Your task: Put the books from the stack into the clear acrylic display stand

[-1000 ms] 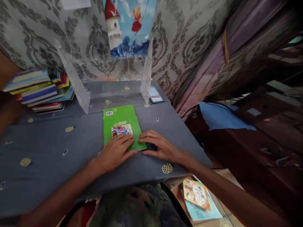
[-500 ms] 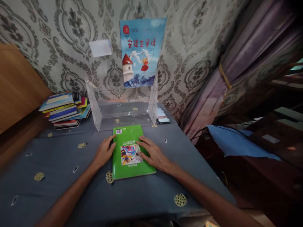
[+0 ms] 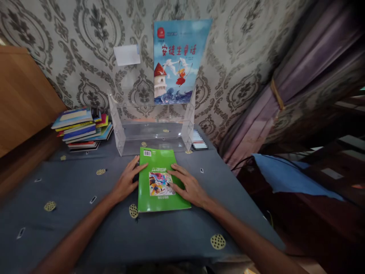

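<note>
A green book (image 3: 160, 180) lies flat on the grey-blue tablecloth (image 3: 71, 198), just in front of a clear acrylic stand (image 3: 154, 129). My left hand (image 3: 127, 182) rests at the book's left edge, fingers spread and touching it. My right hand (image 3: 188, 185) lies palm down on the right side of the cover, fingers apart. A blue picture book (image 3: 177, 61) stands upright at the back of the stand, against the wall.
A stack of colourful books (image 3: 81, 128) sits at the back left of the table. A wooden panel (image 3: 19, 99) stands at left. A purple curtain (image 3: 285, 87) hangs at right, with blue cloth (image 3: 288, 175) over dark furniture below.
My hands have shifted from the book's near end to its two sides. The view has tilted up, showing the whole blue book in the stand.
</note>
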